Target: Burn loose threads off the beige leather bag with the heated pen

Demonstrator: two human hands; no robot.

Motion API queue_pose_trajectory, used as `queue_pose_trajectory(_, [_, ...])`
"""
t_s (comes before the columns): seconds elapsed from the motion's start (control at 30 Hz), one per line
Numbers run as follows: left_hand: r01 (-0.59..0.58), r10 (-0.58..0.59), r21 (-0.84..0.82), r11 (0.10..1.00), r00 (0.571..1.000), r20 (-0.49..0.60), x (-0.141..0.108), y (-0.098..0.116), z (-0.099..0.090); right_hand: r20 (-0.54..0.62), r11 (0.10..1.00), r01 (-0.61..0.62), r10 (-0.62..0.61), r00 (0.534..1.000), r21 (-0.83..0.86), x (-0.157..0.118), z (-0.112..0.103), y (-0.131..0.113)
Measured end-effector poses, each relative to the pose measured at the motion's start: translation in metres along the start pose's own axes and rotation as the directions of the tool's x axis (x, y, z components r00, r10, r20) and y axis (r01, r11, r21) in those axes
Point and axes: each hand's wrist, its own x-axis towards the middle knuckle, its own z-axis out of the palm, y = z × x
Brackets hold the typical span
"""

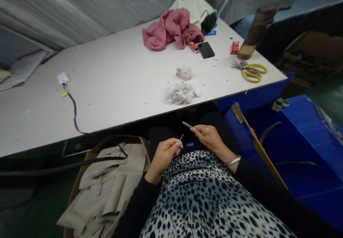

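Above my lap, my left hand (166, 154) pinches a small thin piece (181, 138) with a pale lower end; its exact kind is too small to make out. My right hand (208, 136), with a silver bangle at the wrist, is closed on a flat grey blade-like strip (187, 124) that points up and left. The two hands are apart, and the held pieces do not touch. On the table just beyond them lie a crumpled clear plastic bag (180, 93) and a whitish lump (184, 72).
The white table (120, 88) holds yellow-handled scissors (252, 72), a bottle (255, 30), a red box (235, 47), a dark flat object (206, 50), pink cloth (171, 29) and a corded white device (63, 78). A carton of beige pieces (115, 188) stands left, a blue bin (302, 141) right.
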Motion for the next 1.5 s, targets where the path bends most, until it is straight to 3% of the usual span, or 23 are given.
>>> queue_pose_trajectory(0.07, [0.002, -0.002, -0.026, 1.000, 1.000, 0.017, -0.002, 0.001, 0.001, -0.068, 0.998, -0.052, 0.054, 0.996, 0.031, 0.003, -0.003, 0.002])
queue_pose_trajectory(0.17, [-0.020, 0.019, -0.013, 1.000, 0.998, -0.065, 0.001, 0.002, 0.000, -0.109, 0.986, -0.083, 0.099, 0.989, 0.145, 0.004, -0.005, -0.003])
queue_pose_trajectory(0.23, [-0.072, 0.079, 0.085, 0.994, 0.993, -0.090, 0.003, 0.003, -0.003, -0.108, 0.976, -0.089, 0.112, 0.988, 0.201, 0.003, -0.003, -0.007])
queue_pose_trajectory(0.33, [-0.218, 0.259, 0.308, 0.926, 0.961, -0.099, 0.004, 0.006, -0.009, -0.085, 0.971, -0.092, 0.113, 0.990, 0.219, -0.001, 0.000, -0.008])
queue_pose_trajectory(0.4, [-0.244, 0.308, 0.380, 0.892, 0.944, -0.115, 0.003, 0.006, -0.014, -0.068, 0.970, -0.082, 0.100, 0.993, 0.227, -0.003, 0.000, -0.009])
queue_pose_trajectory(0.53, [-0.147, 0.194, 0.276, 0.950, 0.969, -0.152, 0.003, 0.004, -0.019, -0.067, 0.980, 0.004, 0.010, 0.998, 0.201, -0.005, -0.003, -0.015])
queue_pose_trajectory(0.73, [-0.039, 0.026, -0.090, 0.995, 0.989, -0.143, 0.005, 0.005, -0.014, 0.026, 0.985, 0.170, -0.171, 0.985, 0.030, -0.007, -0.005, -0.026])
queue_pose_trajectory(0.9, [0.008, -0.031, -0.147, 0.989, 0.987, -0.156, 0.005, 0.006, -0.007, 0.134, 0.961, 0.227, -0.207, 0.969, -0.160, -0.010, 0.002, -0.028])
queue_pose_trajectory(1.0, [0.022, -0.042, -0.134, 0.991, 0.989, -0.145, 0.001, 0.006, -0.006, 0.100, 0.964, 0.166, -0.148, 0.984, -0.209, -0.006, 0.003, -0.022])
queue_pose_trajectory(1.1, [0.019, -0.041, -0.148, 0.989, 0.988, -0.148, -0.001, 0.004, -0.007, -0.078, 0.989, 0.043, -0.054, 0.995, -0.139, -0.002, -0.002, -0.020])
queue_pose_trajectory(1.17, [0.023, -0.053, -0.173, 0.985, 0.983, -0.173, 0.001, 0.003, -0.007, -0.132, 0.997, 0.036, -0.044, 0.990, -0.064, -0.001, -0.004, -0.026])
queue_pose_trajectory(1.33, [-0.009, -0.020, -0.139, 0.990, 0.979, -0.203, 0.005, 0.005, -0.002, 0.079, 0.990, 0.126, -0.122, 0.989, -0.056, -0.003, 0.002, -0.039])
queue_pose_trajectory(1.4, [-0.032, 0.014, -0.089, 0.996, 0.981, -0.195, 0.002, 0.007, 0.000, 0.058, 0.992, 0.084, -0.079, 0.995, -0.091, -0.002, 0.002, -0.032])
queue_pose_trajectory(1.5, [-0.052, 0.043, -0.041, 0.998, 0.980, -0.193, 0.000, 0.008, 0.000, -0.075, 0.993, -0.020, 0.011, 0.997, -0.119, 0.001, -0.004, -0.022])
